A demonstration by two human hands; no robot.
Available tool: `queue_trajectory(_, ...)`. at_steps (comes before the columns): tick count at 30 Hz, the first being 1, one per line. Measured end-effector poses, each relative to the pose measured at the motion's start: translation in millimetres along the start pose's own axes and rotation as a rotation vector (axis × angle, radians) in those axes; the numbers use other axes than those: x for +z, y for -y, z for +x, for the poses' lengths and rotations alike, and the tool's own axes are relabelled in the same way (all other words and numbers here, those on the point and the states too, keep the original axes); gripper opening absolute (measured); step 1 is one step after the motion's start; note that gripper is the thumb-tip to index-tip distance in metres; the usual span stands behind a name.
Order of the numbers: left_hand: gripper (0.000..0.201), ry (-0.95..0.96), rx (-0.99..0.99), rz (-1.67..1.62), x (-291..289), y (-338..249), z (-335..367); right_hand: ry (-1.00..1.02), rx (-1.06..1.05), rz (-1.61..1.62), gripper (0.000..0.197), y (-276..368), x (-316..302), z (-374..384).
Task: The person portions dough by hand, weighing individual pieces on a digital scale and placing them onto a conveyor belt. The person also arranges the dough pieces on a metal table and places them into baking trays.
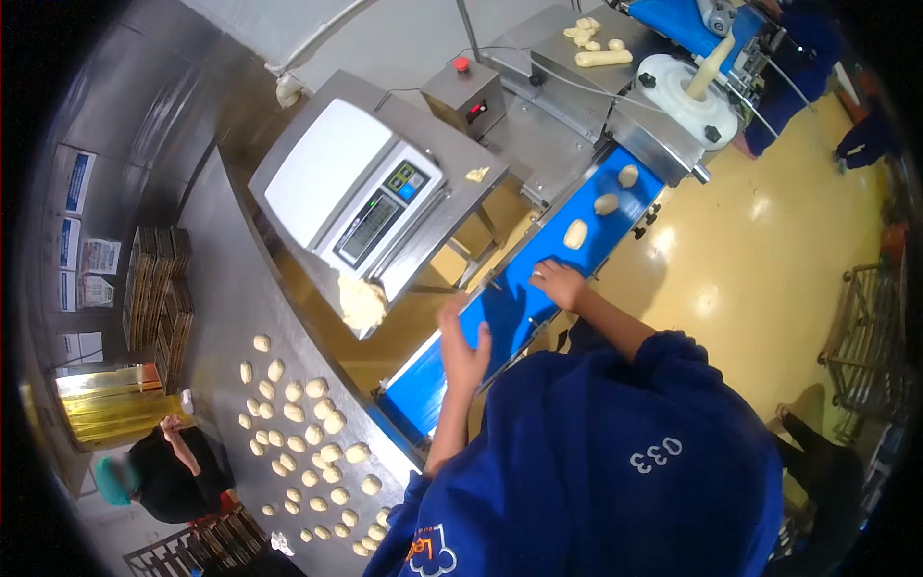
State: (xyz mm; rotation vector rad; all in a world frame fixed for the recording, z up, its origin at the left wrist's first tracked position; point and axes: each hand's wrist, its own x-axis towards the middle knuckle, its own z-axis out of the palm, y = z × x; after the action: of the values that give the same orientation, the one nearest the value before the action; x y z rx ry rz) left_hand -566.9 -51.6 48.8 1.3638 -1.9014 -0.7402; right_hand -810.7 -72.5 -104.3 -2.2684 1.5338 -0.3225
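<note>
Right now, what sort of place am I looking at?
Most likely a bakery production floor. Dough pieces ride a blue conveyor where both hands, left and right, are empty. A scale stands beside it, and many dough balls lie on a steel table.

Three pale dough pieces (575,234) lie along the blue belt (500,322).

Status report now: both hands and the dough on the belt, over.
Left hand open over blue belt, empty. Right hand flat on belt, empty. Nearest dough piece apart, ahead of right hand. Nothing between them.
</note>
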Motion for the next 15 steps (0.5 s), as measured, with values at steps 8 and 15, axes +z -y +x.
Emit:
queue_trajectory(8, 0.062, 0.361, -0.179, 0.071, 169, -9, 64, -0.184, 0.684, 1.723, 0.042, -107, -97, -29)
queue_trajectory(15, 0.058, 0.433, -0.067, 0.551, 262, 10, 105, -0.255, -0.057, 0.281, 0.041, -174, -101, 0)
